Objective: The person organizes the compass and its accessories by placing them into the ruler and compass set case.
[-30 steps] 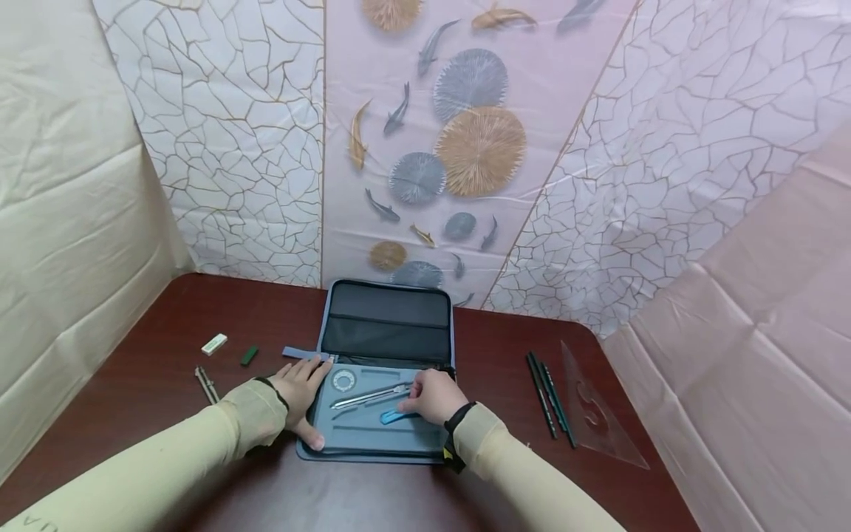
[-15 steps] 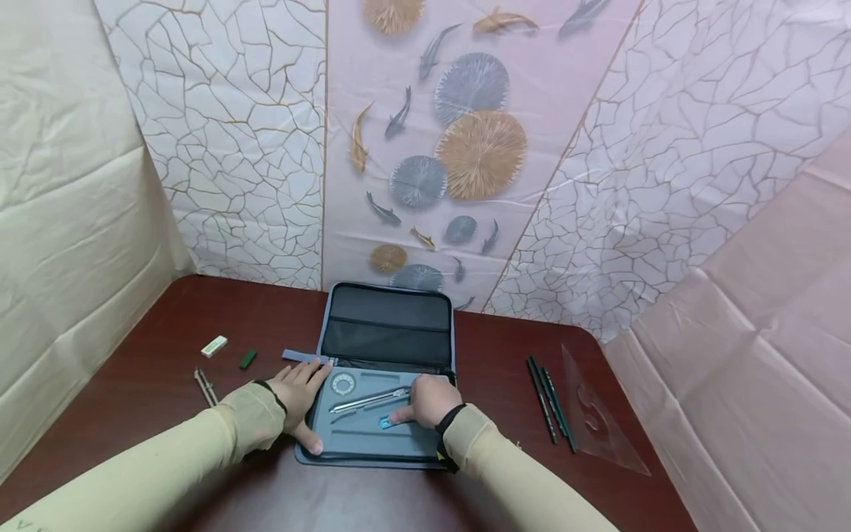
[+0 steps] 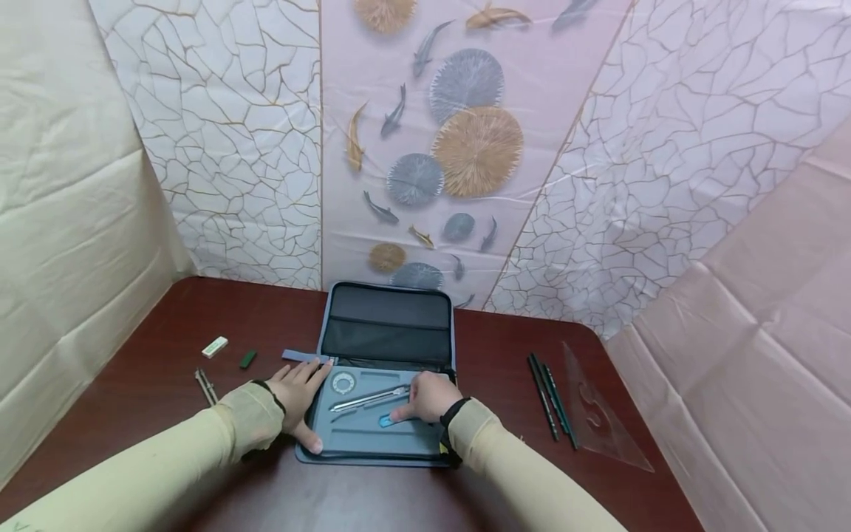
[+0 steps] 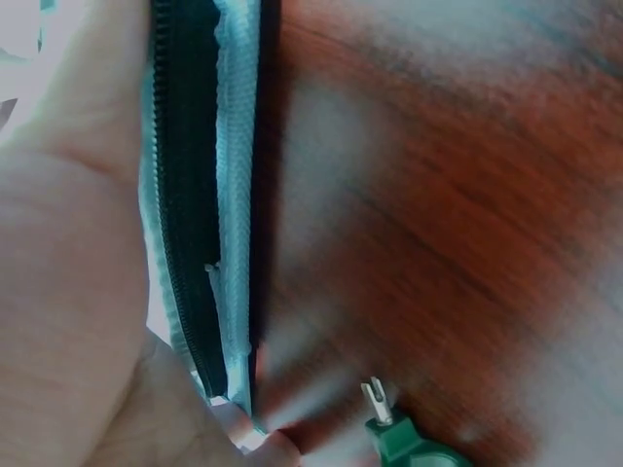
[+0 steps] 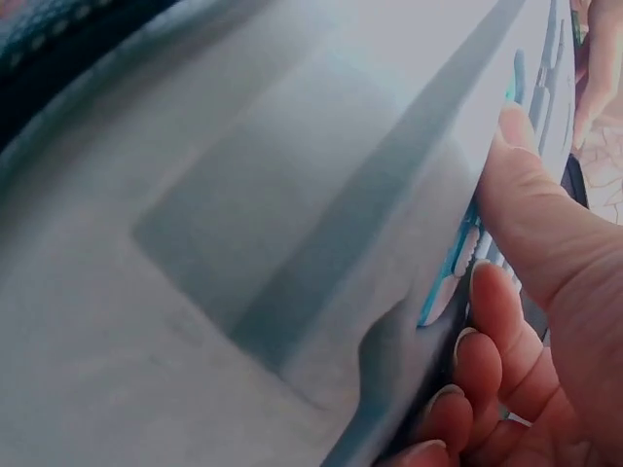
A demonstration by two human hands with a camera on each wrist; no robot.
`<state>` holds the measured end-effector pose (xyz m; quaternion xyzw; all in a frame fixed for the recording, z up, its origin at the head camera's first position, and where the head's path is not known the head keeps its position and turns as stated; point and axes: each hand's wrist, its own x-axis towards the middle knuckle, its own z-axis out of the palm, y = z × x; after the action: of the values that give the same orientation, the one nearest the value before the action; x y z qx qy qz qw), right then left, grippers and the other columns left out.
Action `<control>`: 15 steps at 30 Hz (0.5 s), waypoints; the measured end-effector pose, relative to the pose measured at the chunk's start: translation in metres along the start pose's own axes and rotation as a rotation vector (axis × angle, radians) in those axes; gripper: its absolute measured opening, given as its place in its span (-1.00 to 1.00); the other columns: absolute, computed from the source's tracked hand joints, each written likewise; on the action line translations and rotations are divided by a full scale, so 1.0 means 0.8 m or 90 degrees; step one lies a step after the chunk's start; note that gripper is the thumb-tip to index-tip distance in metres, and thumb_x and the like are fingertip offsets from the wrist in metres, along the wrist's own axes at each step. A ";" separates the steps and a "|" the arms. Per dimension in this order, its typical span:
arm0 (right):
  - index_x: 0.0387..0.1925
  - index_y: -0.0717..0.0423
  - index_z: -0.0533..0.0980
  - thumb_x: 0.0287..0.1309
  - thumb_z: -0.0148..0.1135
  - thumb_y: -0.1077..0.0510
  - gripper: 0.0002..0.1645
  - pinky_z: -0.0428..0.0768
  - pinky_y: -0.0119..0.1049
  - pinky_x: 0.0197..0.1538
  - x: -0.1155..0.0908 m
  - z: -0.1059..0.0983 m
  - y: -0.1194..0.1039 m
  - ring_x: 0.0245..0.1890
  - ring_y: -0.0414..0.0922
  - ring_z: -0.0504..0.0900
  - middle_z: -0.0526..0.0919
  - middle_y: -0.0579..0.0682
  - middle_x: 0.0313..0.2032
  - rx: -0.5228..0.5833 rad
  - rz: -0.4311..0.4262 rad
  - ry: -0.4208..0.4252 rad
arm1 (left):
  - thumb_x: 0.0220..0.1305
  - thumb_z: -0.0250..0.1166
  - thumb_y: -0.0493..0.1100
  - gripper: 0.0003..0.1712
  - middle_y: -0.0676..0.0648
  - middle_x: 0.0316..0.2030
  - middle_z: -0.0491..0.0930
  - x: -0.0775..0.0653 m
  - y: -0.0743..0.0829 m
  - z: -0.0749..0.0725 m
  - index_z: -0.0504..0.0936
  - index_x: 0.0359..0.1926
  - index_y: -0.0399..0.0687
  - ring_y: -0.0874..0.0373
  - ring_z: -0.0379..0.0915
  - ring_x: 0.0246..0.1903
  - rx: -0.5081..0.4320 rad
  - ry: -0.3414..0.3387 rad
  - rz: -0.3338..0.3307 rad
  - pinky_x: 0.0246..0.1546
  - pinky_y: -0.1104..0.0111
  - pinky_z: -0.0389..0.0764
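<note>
An open blue zip case (image 3: 385,457) lies on the table with a grey-blue moulded tray (image 3: 372,439) in its lower half. My left hand (image 3: 297,395) rests flat along the case's left edge, fingers spread. My right hand (image 3: 432,397) is over the tray's right side, its thumb pressing on a small flat blue item (image 3: 385,421) in the tray. In the right wrist view this blue item (image 5: 443,282) has a white ridged part; its kind is unclear and the hand hides much of it. Above it lies a silver drawing compass (image 3: 366,400), partly covered by the fingers.
A white ring-shaped piece (image 3: 343,382) sits in the tray. Left are a white eraser (image 3: 215,347), a small green block (image 3: 248,359) and a metal compass-like tool (image 3: 206,386). Right lie dark green pencils (image 3: 552,399) and a clear set square (image 3: 598,414). A green pronged object (image 4: 404,438) is near the left wrist.
My right thumb has moved left and down onto the blue item, which sits slightly further left and shows less. The left hand has stayed put.
</note>
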<state>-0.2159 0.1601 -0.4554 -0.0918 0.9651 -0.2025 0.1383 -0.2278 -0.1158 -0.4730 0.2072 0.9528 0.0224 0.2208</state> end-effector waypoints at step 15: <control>-0.71 0.04 0.43 -0.14 0.52 -0.21 -0.46 0.27 -0.31 -0.61 0.007 0.001 0.009 -0.68 -0.17 0.32 0.33 -0.16 -0.75 0.041 -0.031 -0.023 | -0.63 0.22 0.78 0.78 -0.26 0.49 -0.22 -0.008 0.000 -0.003 -0.31 0.54 -0.03 -0.18 -0.25 0.45 0.005 0.008 -0.002 0.36 -0.11 -0.17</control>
<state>-0.2221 0.1646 -0.4606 -0.1141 0.9530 -0.2349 0.1538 -0.2234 -0.1184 -0.4682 0.2063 0.9546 0.0198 0.2140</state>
